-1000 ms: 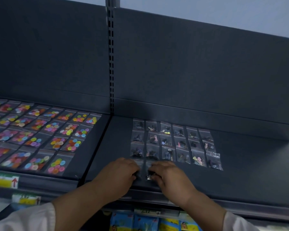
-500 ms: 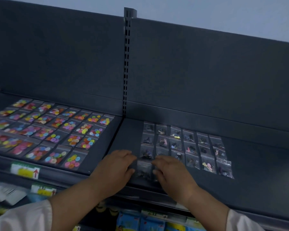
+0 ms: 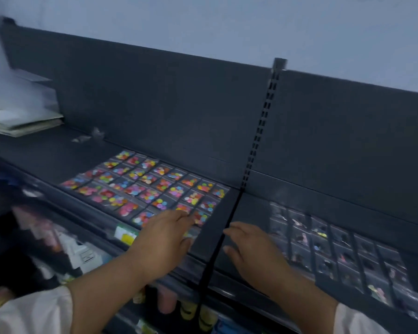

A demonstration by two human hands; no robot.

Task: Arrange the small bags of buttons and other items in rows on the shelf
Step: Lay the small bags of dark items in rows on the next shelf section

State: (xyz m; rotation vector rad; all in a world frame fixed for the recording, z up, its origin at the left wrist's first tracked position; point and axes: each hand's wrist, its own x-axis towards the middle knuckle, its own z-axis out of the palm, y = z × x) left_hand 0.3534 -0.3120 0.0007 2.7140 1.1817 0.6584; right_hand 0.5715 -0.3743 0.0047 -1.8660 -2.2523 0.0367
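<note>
Palms down, left hand (image 3: 163, 242) and right hand (image 3: 253, 249) reach over the shelf (image 3: 251, 208) (blurred), grips apart.

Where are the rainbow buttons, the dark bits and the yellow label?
Clear bags of colourful round buttons (image 3: 152, 195): head view, grid's middle.
Clear bags of dark small items (image 3: 321, 247): head view, grid's middle.
Yellow paper shelf label (image 3: 126, 236): head view, centre.

A shop: slotted metal shelving (image 3: 46, 157), yellow price label (image 3: 124, 235), rows of bagged buttons (image 3: 155, 186).
</note>
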